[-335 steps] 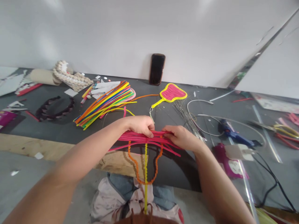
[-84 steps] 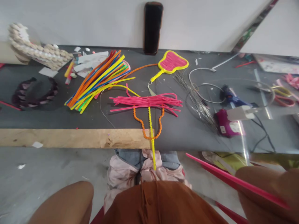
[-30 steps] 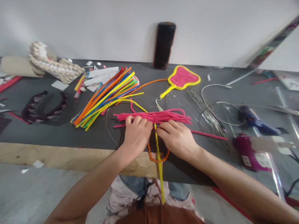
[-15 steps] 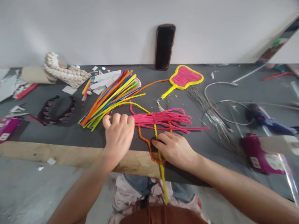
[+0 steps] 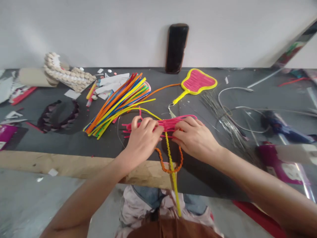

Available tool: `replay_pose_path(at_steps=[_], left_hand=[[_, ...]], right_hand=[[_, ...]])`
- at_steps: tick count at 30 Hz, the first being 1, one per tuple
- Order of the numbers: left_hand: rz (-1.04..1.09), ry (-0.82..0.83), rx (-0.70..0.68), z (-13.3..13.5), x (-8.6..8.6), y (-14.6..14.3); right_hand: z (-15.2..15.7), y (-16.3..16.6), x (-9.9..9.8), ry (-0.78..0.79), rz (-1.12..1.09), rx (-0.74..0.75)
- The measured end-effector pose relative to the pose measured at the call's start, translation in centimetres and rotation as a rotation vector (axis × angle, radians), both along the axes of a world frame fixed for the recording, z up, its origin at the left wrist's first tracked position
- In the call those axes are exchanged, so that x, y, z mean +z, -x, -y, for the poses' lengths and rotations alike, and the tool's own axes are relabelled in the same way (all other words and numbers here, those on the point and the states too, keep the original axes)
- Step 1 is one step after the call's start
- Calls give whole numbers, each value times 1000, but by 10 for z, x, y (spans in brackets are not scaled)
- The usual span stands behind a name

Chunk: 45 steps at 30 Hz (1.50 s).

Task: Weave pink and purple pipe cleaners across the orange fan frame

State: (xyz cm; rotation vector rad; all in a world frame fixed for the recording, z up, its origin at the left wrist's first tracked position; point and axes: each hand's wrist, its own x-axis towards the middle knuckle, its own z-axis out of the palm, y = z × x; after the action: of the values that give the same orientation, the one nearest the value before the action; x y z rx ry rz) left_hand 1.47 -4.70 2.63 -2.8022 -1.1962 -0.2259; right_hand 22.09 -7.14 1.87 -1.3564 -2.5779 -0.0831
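Note:
A bundle of pink pipe cleaners (image 5: 169, 125) lies crosswise in front of me. My left hand (image 5: 145, 135) is closed over its left half, and my right hand (image 5: 192, 136) grips the right half. Between the hands, a twisted yellow pipe cleaner (image 5: 168, 148) runs from the bundle's middle down past the table's front edge. A loop of twisted orange pipe cleaner (image 5: 162, 163) hangs below the bundle, its upper ends partly hidden by my hands. A pile of many-coloured pipe cleaners (image 5: 115, 107) lies to the left of the bundle.
Behind the bundle lies a pink fan shape with yellow edging (image 5: 199, 82). A phone (image 5: 177, 48) leans against the wall. Left are a dark headband (image 5: 58, 119) and a shell-covered piece (image 5: 68, 74). Wires (image 5: 220, 115), a glue gun (image 5: 279, 125) and a purple box (image 5: 269, 162) are right.
My left hand has moved right, from the bundle's left end toward its middle. My right hand has risen from the yellow twist onto the pink bundle.

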Motion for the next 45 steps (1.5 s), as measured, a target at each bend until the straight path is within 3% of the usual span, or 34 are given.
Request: replay_pose_path(at_steps=[7, 12, 21, 29, 37, 41, 45], left_hand=[[126, 117, -63, -18, -17, -1], [158, 138, -78, -18, -21, 3], [220, 22, -72, -19, -32, 1], [186, -172, -45, -3, -20, -4], [51, -146, -82, 7, -23, -7], [38, -110, -92, 6, -27, -4], [45, -88, -102, 5, -29, -1]], right_hand=[[-13, 2, -13, 61, -46, -11], [-13, 1, -22, -16, -107, -33], [-14, 1, -21, -44, -53, -65], [-14, -4, -24, -89, -28, -39], [-13, 0, -27, -99, -17, -57], [-17, -10, -11, -58, -85, -76], [-11, -46, 19, -57, -229, -259]])
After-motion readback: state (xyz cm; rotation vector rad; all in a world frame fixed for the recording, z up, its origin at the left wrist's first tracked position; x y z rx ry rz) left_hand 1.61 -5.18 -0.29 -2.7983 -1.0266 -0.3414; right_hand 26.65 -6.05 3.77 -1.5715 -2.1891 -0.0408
